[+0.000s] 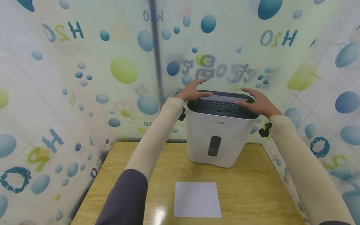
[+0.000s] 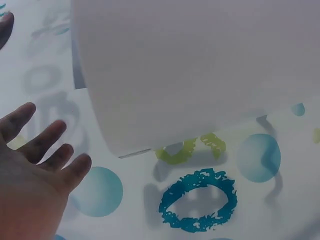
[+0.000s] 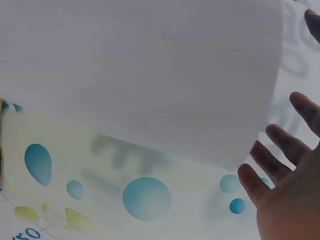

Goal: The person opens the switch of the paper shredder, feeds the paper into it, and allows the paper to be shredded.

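Note:
A white paper shredder (image 1: 216, 134) with a dark top panel and "deli" on its front stands towards the back of the table. A pale strip (image 1: 223, 98) lies along its top; whether it is paper cannot be told. Over the left end of the top, my left hand (image 1: 194, 91) has its thumb and fingers apart. My right hand (image 1: 260, 103) spreads likewise over the right end. Contact with the shredder is unclear. In the left wrist view, spread fingers (image 2: 45, 135) show beside a large white surface; the right wrist view shows fingers (image 3: 275, 160) near another white expanse.
A white sheet of paper (image 1: 197, 200) lies flat on the wooden table (image 1: 135, 187), in front of the shredder. Behind and at both sides hangs a printed curtain (image 1: 123, 70) with blue and green drops and "H2O" lettering. A dark vertical pole (image 1: 155, 40) stands at the back.

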{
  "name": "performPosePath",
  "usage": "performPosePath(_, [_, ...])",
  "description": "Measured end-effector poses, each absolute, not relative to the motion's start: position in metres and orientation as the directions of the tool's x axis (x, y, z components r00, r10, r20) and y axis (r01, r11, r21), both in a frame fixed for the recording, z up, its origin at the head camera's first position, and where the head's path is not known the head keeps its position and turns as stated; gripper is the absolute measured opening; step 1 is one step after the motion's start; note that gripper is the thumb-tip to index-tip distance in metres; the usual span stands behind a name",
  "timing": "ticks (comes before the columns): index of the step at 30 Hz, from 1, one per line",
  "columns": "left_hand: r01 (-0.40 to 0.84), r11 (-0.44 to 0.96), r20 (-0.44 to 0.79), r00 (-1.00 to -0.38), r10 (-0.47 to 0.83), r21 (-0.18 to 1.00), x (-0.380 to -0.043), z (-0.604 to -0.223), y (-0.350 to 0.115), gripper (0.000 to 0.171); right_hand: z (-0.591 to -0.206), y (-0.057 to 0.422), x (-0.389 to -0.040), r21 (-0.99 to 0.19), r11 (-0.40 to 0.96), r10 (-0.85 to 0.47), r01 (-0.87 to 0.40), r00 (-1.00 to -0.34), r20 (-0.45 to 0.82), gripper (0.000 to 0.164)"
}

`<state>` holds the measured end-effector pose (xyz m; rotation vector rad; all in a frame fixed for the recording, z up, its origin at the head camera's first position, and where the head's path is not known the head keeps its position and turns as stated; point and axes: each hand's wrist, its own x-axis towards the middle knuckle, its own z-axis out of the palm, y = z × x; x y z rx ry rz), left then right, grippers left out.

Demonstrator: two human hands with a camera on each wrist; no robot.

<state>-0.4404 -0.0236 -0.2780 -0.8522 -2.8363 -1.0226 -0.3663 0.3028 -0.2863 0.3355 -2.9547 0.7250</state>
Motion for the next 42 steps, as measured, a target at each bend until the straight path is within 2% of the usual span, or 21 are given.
performPosePath(9, [0.477,0.707,0.219,-0.876,0.429,0.522,-0.427,-0.275,-0.037,0.103,-0.286,0.296,-0.357,-0.394,0.878,-0.211,-0.273,-0.958,0.194,0.103])
performPosePath(25, [0.533,0.755,0.416,-0.829,0.374,0.383,-0.390,-0.280,-0.079,0.111,-0.288,0.295,-0.323,-0.371,0.878,-0.173,-0.302,-0.924,0.342,0.107])
performPosePath(32, [0.555,0.749,0.485,-0.798,0.357,0.361,-0.367,-0.300,-0.103,0.115,-0.300,0.303,-0.306,-0.375,0.873,-0.141,-0.312,-0.898,0.417,0.107])
performPosePath(42, [0.494,0.767,0.512,-0.820,0.255,0.410,-0.337,-0.347,-0.138,0.114,-0.330,0.313,-0.277,-0.414,0.865,-0.081,-0.282,-0.894,0.441,0.115])
